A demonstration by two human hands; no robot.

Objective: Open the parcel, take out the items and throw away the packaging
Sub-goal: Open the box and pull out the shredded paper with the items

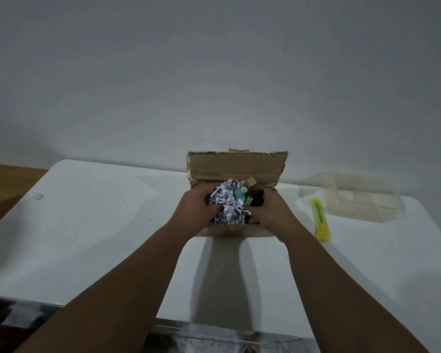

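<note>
An open cardboard parcel point(236, 168) stands on the white table point(92, 225), its far flap upright. Inside lies a heap of white and purple shredded paper point(227, 202), with a green bottle point(240, 193), a smaller green-capped item and a black object point(259, 197) beside it. My left hand point(195, 208) reaches into the box's left side and closes on the shredded paper. My right hand point(270, 212) reaches in on the right, its fingers curled around the paper and the dark items. The box's bottom is hidden under the filling.
A yellow and green utility knife point(321, 220) lies on the table just right of my right wrist. Clear plastic packaging point(354, 197) sits at the back right. A wall rises close behind the table. Wooden floor point(8, 184) shows at the left.
</note>
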